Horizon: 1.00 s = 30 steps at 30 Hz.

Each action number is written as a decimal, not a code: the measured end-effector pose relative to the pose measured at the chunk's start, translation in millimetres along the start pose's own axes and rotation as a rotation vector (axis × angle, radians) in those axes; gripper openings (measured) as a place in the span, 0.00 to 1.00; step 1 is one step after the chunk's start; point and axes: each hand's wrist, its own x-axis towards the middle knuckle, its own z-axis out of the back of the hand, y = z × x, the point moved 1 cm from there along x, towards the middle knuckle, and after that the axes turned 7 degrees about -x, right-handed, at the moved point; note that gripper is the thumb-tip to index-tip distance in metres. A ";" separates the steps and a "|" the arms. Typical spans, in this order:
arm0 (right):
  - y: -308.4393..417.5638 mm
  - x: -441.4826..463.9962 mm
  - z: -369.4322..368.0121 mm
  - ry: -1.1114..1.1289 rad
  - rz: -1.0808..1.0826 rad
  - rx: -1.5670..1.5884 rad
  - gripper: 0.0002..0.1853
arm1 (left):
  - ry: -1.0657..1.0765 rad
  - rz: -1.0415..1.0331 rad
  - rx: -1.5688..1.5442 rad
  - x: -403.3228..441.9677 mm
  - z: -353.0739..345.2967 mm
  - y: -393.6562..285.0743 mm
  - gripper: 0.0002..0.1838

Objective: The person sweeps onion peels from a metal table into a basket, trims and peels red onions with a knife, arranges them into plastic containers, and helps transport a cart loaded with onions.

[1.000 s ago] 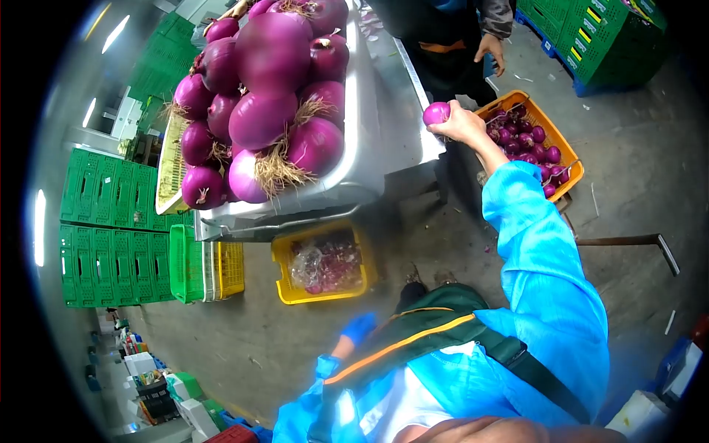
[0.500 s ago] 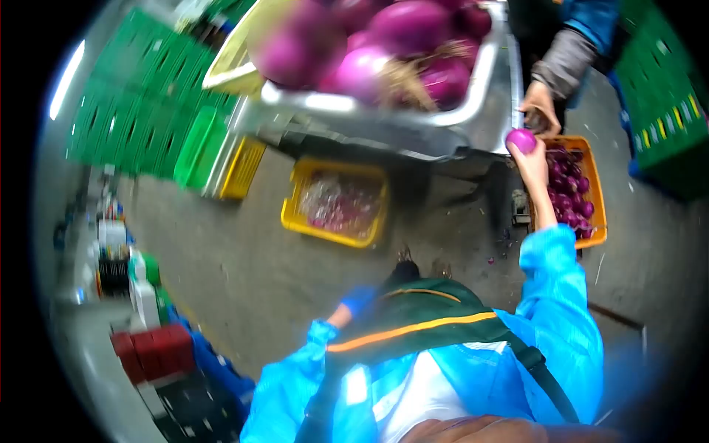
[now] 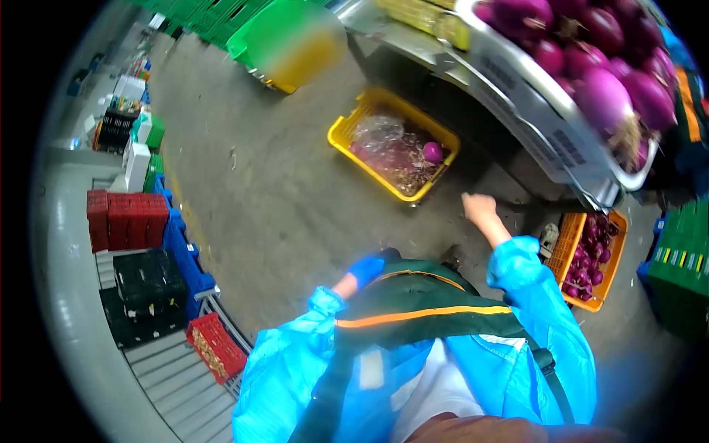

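Observation:
My right hand (image 3: 481, 209) is held out above the floor, between the yellow crate and the orange crate. Its fingers look curled in, with no onion showing in them. Close to my apron (image 3: 428, 295) hangs my left hand (image 3: 366, 272) in a blue glove, its fingers hard to make out. A red onion (image 3: 433, 152) lies in the yellow crate (image 3: 347, 140) on the floor, beside clear plastic and loose onion skins. More red onions (image 3: 591, 255) fill part of the orange crate (image 3: 563, 244) on the right. A white crate (image 3: 532, 111) heaped with red onions stands higher up.
A metal table (image 3: 413, 48) supports the white crate. Green and yellow crates (image 3: 284, 44) stand at the upper left. Stacked red crates (image 3: 129, 221), black crates (image 3: 148, 284) and a small red crate (image 3: 216, 347) line the left. A co-worker's dark clothing (image 3: 676, 159) shows at the right edge.
My right hand has moved left, away from the co-worker's hand, and no longer holds the onion. An onion now shows in the yellow crate. The view has turned left.

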 end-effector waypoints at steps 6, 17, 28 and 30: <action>140.3 -51.9 -7.6 0.370 0.059 0.431 0.38 | -0.324 -0.300 -0.111 -31.2 75.0 101.6 0.13; 301.3 67.4 135.3 0.331 0.303 0.404 0.26 | -0.219 -0.418 0.378 47.6 269.6 114.5 0.05; 405.6 341.7 197.4 0.174 0.089 0.494 0.22 | -0.247 -0.468 0.227 242.6 494.5 236.7 0.20; 416.1 359.6 263.2 0.050 0.233 0.417 0.23 | -0.243 -0.336 0.282 230.5 546.9 278.8 0.23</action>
